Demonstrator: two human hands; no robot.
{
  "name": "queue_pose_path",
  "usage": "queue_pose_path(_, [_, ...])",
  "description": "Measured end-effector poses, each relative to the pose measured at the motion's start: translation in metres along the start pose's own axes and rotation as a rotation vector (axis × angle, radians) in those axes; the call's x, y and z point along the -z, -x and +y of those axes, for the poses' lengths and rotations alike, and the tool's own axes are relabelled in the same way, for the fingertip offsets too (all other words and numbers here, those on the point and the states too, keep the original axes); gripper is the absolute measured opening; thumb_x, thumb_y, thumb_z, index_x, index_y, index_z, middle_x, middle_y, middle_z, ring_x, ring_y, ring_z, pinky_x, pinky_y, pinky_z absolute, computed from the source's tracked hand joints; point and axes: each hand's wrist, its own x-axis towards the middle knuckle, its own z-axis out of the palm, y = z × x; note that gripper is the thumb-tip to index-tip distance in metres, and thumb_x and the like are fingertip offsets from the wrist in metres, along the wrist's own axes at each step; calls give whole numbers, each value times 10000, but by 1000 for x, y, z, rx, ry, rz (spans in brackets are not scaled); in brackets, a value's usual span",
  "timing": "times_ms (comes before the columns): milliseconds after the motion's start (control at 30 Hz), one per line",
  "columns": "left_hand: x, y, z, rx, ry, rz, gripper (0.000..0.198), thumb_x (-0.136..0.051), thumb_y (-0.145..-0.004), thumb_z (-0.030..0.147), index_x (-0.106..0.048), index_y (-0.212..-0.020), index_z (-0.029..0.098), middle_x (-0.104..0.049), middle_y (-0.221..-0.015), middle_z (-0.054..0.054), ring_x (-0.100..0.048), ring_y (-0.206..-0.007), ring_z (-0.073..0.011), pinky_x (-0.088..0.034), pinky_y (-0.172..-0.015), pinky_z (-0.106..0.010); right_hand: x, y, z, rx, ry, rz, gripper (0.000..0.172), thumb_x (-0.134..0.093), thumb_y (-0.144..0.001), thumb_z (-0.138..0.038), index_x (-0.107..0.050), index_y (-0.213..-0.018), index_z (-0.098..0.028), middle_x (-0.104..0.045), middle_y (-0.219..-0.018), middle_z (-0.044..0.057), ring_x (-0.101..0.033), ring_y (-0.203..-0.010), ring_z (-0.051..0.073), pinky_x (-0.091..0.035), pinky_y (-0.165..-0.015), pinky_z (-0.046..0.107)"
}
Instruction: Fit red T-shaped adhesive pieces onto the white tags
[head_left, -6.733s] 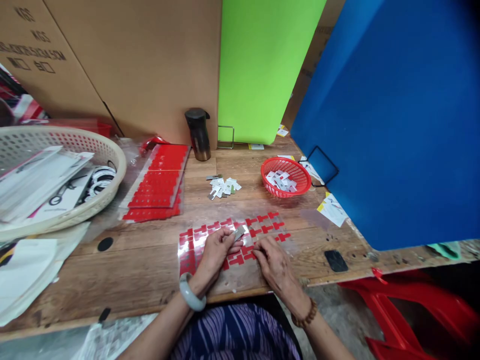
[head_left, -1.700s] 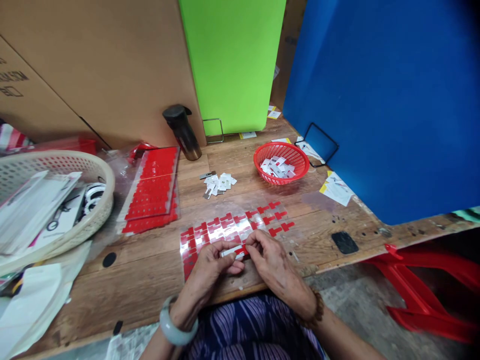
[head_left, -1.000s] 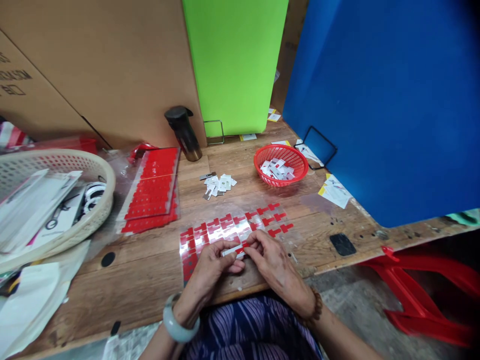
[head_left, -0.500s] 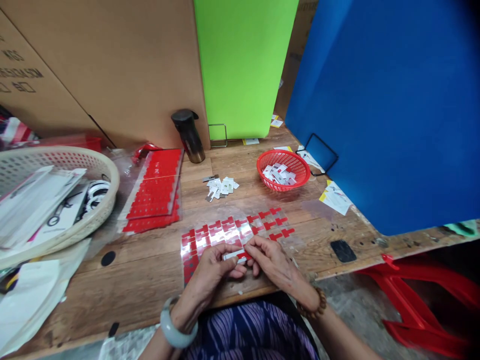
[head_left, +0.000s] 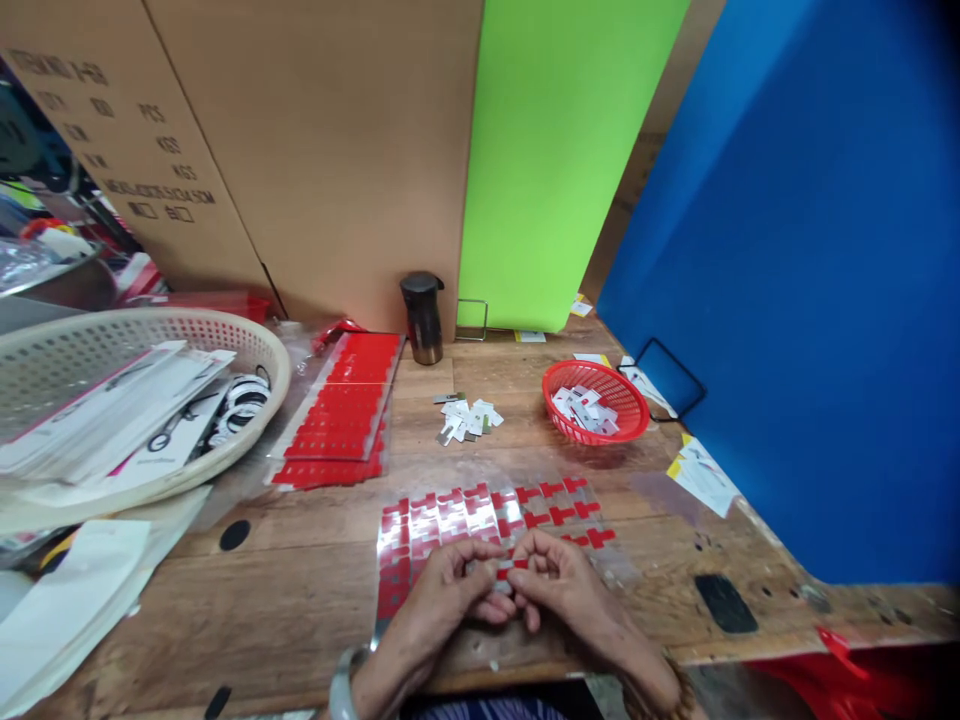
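- Wooden table (head_left: 300,590) spans the scene. Cardboard boxes (head_left: 322,150), one green panel (head_left: 562,150) and one blue panel (head_left: 810,280) stand along the far side.
- One cream basket (head_left: 135,318) at far left, holding packets and rings.
- One stack of red sheets (head_left: 341,415) just right of it; can't count the layers.
- One clear sheet of red T-tabs (head_left: 480,510) at the near edge, partly under the hands.
- One red basket (head_left: 596,437) right of centre; one dark flask (head_left: 422,318) at far centre.
- One loose pile of metal pieces (head_left: 466,418) between flask and clear sheet; too small to count.
- Left hand (head_left: 442,600) and right hand (head_left: 577,595) meet over the sheet, fingertips of both pinched tight on one small piece (head_left: 504,568) with red on it.
- Progress, my read: the red basket's heap looks finished. The loose pile and many tabs are left, so midway at best.
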Motion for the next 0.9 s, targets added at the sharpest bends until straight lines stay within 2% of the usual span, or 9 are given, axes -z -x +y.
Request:
queue_pose_path(133, [0, -8, -6, -57, -10, 28, 423, -727, -638, 363, -540, -905, 93, -647, -555, -31, -601, -474, -113, -459, -497, -208, 1, -3, 1, 0, -113, -54, 318, -723, -698, -384, -516, -751, -148, -621, -556, -31, -541, -414, 71, -369, -431, 170])
queue_pose_path(200, [1, -13, -8, -92, -15, 64, 462, -720, -632, 356, -520, -957, 97, -639, -564, -21, -596, -475, -120, -455, -492, -218, 3, -6, -1, 3, -163, -38, 311, -742, -689, -363, -526, -743, -145, -634, -557, -20, -545, -410, 73, -380, -430, 171])
queue_pose_path(333, [7, -17, -12, -217, -45, 178, 495, -674, -670, 304, -491, -1094, 125, -631, -716, -21, -627, -620, -146, -490, -602, -267, 18, -13, -20, 102, -436, 198, 268, -774, -669, -306, -564, -754, -163, -640, -575, -33, -548, -444, 59, -445, -477, 169])
queue_pose_path(433, [16, -18, -18, -322, -200, 225, 341, -632, -700, 253, -571, -1009, 122, -627, -801, -54, -607, -722, -153, -479, -686, -277, 33, -18, -42, 310, -764, 396, 236, -787, -654, -292, -603, -758, -188, -623, -622, -57, -558, -513, 47, -501, -550, 157])
queue_pose_path(533, [23, -23, -25, -328, -267, 192, 254, -593, -725, 242, -604, -950, 126, -623, -840, -71, -603, -744, -164, -482, -693, -288, 39, -30, -57, 394, -808, 416, 238, -758, -683, -346, -637, -802, -179, -626, -670, -39, -567, -546, 52, -520, -589, 171])
queue_pose_path(633, [26, -28, -31, -283, -220, 149, 259, -573, -747, 282, -593, -956, 130, -604, -850, -67, -614, -701, -166, -498, -654, -302, 30, -56, -62, 418, -452, 358, 231, -710, -732, -337, -617, -881, -188, -638, -729, -21, -595, -595, 80, -512, -604, 209])
queue_pose_path(700, [27, -31, -34, -275, -203, 138, 265, -577, -750, 302, -588, -954, 134, -595, -858, -62, -618, -693, -163, -501, -643, -299, 22, -83, -65, 440, -11, 324, 223, -616, -806, -360, -583, -943, -187, -653, -805, 11, -621, -650, 115, -515, -651, 263])
queue_pose_path(767, [28, -33, -36, -279, -196, 134, 264, -585, -749, 315, -585, -944, 138, -589, -852, -54, -619, -688, -159, -500, -633, -290, 13, -114, -68, 519, 577, 305, 250, -482, -882, -341, -558, -1044, -167, -651, -956, 66, -632, -805, 150, -506, -721, 293])
queue_pose_path(900, [28, -33, -38, -277, -200, 142, 267, -588, -752, 347, -581, -923, 142, -579, -816, -35, -620, -671, -153, -495, -616, -278, -1, -169, -76, 566, 872, 281, 301, -574, -813, -241, -577, -1105, -168, -591, -1152, 105, -518, -1084, 217, -382, -933, 373])
